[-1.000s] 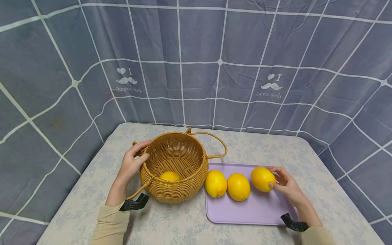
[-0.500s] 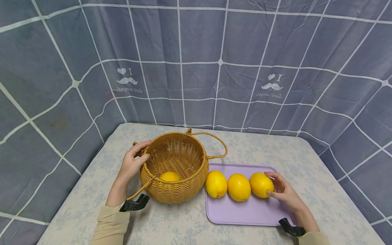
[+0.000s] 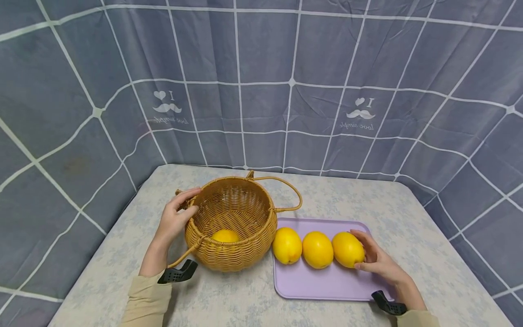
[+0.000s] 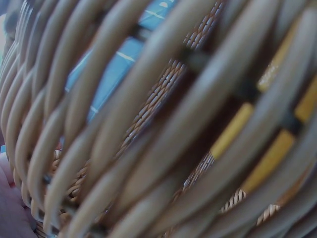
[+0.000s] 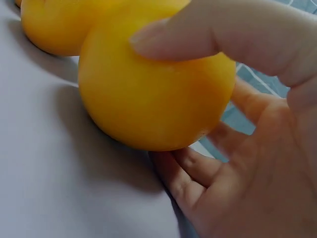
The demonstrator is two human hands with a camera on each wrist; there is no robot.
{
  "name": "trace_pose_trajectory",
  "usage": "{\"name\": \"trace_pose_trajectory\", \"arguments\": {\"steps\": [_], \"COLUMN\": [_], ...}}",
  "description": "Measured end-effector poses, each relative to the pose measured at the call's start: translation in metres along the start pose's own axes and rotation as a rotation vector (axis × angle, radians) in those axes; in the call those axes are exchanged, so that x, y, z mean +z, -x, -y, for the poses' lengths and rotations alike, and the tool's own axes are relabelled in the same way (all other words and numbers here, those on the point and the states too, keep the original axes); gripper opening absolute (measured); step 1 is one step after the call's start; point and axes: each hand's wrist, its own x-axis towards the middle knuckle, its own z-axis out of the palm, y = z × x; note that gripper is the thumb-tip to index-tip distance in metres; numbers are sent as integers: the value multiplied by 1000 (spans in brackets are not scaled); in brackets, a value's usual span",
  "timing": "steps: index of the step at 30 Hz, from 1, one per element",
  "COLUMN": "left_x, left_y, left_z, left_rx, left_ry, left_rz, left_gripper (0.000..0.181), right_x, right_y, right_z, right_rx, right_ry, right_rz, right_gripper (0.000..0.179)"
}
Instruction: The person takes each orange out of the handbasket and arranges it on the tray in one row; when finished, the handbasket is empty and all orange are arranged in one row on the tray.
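My left hand holds the left side of a round wicker basket, its thumb at the rim. One round yellow-orange fruit lies inside, partly hidden by the near rim. Three more such fruits sit in a row on a lilac tray: a left fruit, a middle fruit and a right fruit. My right hand grips the right fruit, thumb on the near side and fingers behind. In the right wrist view, the thumb presses on this fruit close over the tray.
The basket's handles hang out to both sides, the right handle reaching over the table behind the tray. The tray's left edge meets the basket. A grey-blue gridded cloth hangs around the table. Woven strands fill the left wrist view.
The right fruit has come down and to the left with my right hand, and now sits beside the middle fruit. My left hand and the basket have stayed in place.
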Motion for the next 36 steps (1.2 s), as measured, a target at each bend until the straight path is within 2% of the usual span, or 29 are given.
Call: {"name": "trace_pose_trajectory", "arguments": {"steps": [4, 8, 19, 31, 36], "left_x": [-1, -1, -1, 0, 0], "left_y": [1, 0, -1, -1, -1], "left_z": [1, 1, 1, 0, 0], "left_rx": [-3, -2, 0, -7, -6], "left_ry": [-4, -5, 12, 13, 16], "left_rz": [-9, -13, -7, -7, -7], "left_gripper": [39, 39, 39, 39, 39], "right_x": [1, 1, 3, 0, 1], "right_y": [0, 0, 1, 2, 2], "right_z": [-1, -3, -2, -1, 2], "right_rx": [23, 35, 18, -2, 5], "right_ry": [-2, -6, -27, -69, -43], "right_rz": [24, 14, 44, 73, 58], "right_gripper": [83, 86, 91, 84, 78]}}
